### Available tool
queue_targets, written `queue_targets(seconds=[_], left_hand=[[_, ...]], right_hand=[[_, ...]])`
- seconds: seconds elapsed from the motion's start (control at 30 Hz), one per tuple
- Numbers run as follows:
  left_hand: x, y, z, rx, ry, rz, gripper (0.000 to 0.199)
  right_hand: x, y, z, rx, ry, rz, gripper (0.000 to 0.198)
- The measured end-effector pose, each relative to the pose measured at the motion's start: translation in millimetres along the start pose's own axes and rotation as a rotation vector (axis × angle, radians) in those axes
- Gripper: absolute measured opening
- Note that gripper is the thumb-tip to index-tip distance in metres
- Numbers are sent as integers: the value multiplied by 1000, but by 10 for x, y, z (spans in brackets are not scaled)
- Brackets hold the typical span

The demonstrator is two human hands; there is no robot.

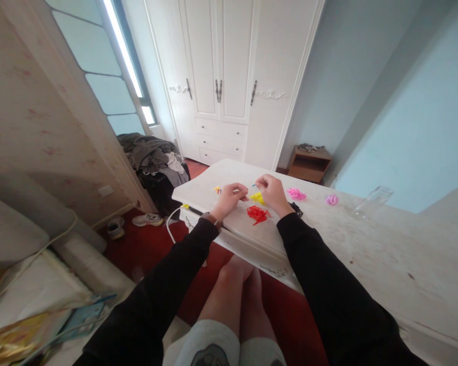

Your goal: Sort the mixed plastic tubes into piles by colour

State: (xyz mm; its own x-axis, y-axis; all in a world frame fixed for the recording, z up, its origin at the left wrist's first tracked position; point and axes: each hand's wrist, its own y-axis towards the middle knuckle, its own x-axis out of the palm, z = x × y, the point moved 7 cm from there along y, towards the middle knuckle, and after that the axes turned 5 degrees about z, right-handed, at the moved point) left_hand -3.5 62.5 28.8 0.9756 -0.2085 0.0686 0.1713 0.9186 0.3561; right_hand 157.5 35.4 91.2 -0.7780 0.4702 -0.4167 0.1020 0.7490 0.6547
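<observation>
My right hand (272, 192) pinches a small thin blue piece (254, 185) over the white tabletop. Just left of it, my left hand (231, 197) has its fingers curled together; whether anything is between them is too small to make out. A heap of yellow strips (257, 198) lies between the two hands, with a heap of red strips (257, 214) closer to me. Black pieces (296, 209) show partly behind my right wrist. Beyond that are a pink heap (296, 194) and a purple bundle (332, 200). Small yellow and blue bits (218, 190) lie beside my left hand.
A clear glass container (374, 201) lies on the white table (385, 254), to the right. A white cable (169, 223) hangs off the left edge. Behind stand a white wardrobe (229, 61), a clothes pile (152, 157) and a small wooden cabinet (309, 165).
</observation>
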Motion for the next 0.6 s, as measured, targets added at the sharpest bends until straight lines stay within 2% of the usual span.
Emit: queue_targets(seconds=[0.17,0.23,0.4,0.6], left_hand=[[-34,60,-91,-54,-142,82,16],[-28,78,-136,-97,-193,90,11],[-20,73,-141,-76,-260,67,18],[-1,51,-136,-41,-279,37,17]], right_hand=[[-235,79,209,103,-73,167,11],[-301,117,317,147,-132,181,9],[-256,239,548,233,-324,65,10],[-112,454,646,216,-474,-16,12]])
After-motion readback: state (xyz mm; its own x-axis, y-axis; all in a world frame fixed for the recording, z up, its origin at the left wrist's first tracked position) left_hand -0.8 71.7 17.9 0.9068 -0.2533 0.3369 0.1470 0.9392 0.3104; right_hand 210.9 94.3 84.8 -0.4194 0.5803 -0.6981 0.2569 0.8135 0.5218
